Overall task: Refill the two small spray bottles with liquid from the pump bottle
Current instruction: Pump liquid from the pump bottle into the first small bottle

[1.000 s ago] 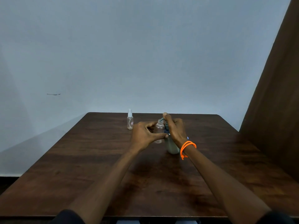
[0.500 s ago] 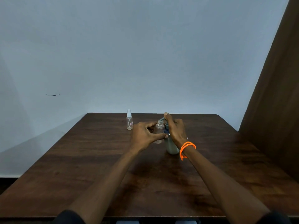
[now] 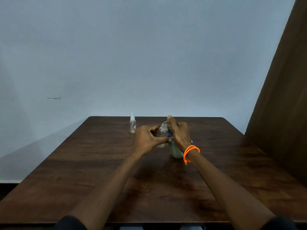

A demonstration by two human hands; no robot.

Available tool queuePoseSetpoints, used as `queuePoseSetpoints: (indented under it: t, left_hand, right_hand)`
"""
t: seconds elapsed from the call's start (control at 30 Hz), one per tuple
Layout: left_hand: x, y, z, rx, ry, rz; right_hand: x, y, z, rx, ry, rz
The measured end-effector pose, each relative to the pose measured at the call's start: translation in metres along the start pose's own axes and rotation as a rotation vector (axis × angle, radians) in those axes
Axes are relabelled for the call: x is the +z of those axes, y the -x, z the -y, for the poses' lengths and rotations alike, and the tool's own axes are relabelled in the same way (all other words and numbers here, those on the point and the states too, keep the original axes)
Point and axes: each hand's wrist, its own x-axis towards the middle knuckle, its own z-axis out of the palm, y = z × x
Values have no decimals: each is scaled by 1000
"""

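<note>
- Dark wooden table (image 3: 99, 180) carries everything, with a pale wall behind it and a brown panel on the right; both forearms reach forward over the table.
- Right hand (image 3: 180, 135), with an orange bracelet (image 3: 191, 152) on the wrist, is curled over the top of the pump bottle (image 3: 175, 151), and its index finger lies on the pump head. A hard or off-centre press could tip this bottle, since only the top is held.
- Left hand (image 3: 147, 138) grips the open spray bottle (image 3: 162, 136), uncapped, touching the pump bottle, its neck just under the spout. If the neck slides away from the spout, the liquid will likely fall on the fingers and the table. I cannot tell the level inside, so it may overflow.
- Second spray bottle (image 3: 132, 124) stands capped at the far edge, apart from the hands; it seems not yet opened.
</note>
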Motion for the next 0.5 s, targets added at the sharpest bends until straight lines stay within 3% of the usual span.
queuePoseSetpoints:
  t: [0.2,0.5]
  left_hand:
    - [-1,0,3,36,-68,-32]
    - [-2,-2,8,31,-84,-44]
  right_hand:
    - [3,-2,-3,2,-57,3]
    - [1,0,0,-56,59,1]
